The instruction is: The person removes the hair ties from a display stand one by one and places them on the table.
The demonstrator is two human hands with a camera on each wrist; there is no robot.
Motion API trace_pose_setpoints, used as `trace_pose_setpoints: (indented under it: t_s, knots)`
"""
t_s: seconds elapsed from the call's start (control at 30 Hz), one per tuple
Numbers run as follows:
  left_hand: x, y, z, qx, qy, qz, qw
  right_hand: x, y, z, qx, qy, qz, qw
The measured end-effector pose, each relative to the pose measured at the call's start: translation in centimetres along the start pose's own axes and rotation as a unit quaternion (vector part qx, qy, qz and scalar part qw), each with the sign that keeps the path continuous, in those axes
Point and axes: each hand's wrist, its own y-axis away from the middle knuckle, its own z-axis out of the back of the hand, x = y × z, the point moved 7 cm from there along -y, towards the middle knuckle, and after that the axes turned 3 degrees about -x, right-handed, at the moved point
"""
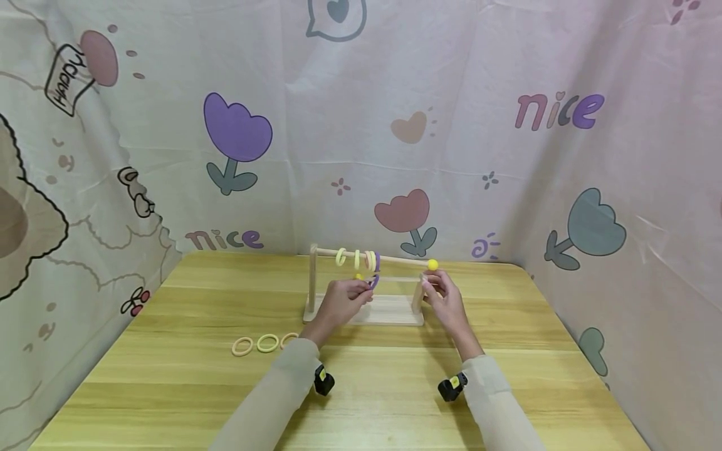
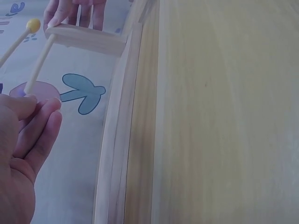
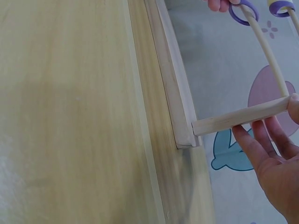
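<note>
A wooden stand [image 1: 389, 313] with two rods stands on the table, its right post [image 3: 238, 116] shorter than the left post [image 1: 313, 282]. My left hand [image 1: 343, 299] pinches a purple ring [image 3: 239, 21] that encircles the lower rod [image 3: 268, 53]. With thumb and fingers, my right hand [image 1: 447, 300] grips the upper end of the right post. Several green, pink, yellow and purple rings [image 1: 357, 260] hang on the upper rod [image 1: 403, 260], which ends in a yellow ball [image 1: 432, 265]. Another yellow ball [image 1: 358, 277] shows just above my left hand.
Three loose rings, among them a yellow-green ring [image 1: 267, 343], lie on the wooden table [image 1: 169, 376] left of the stand; my left sleeve partly covers the rightmost. A patterned curtain [image 1: 316, 125] hangs behind the table and along its sides.
</note>
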Motion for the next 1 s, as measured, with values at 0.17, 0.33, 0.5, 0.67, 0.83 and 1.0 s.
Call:
trace_pose_setpoints:
  t_s: [0.17, 0.33, 0.5, 0.67, 0.83, 1.0]
  knots:
    - [0.1, 0.2, 0.5, -0.017, -0.003, -0.003, 0.9998, 0.0, 0.1, 0.0, -0.002, 0.008, -0.004, 1.0]
    - [0.2, 0.5, 1.1, -0.03, -0.001, -0.008, 0.9995, 0.0, 0.0, 0.0, -0.001, 0.007, 0.001, 1.0]
    - [-0.1, 0.7, 1.9, -0.055, -0.011, -0.033, 0.9979, 0.1, 0.0, 0.0, -0.002, 0.009, 0.006, 0.9999]
    - [0.1, 0.7, 2.6, -0.068, -0.005, -0.042, 0.9968, 0.2, 0.0, 0.0, -0.005, 0.007, 0.011, 0.9999]
    - [0.8, 0.7, 3.2, -0.07, 0.023, -0.02, 0.9971, 0.1, 0.0, -0.1, -0.005, 0.001, 0.006, 1.0]
    - [1.1, 0.8, 4.0, -0.075, 0.021, 0.008, 0.9969, 0.0, 0.0, -0.1, -0.005, -0.001, 0.003, 1.0]
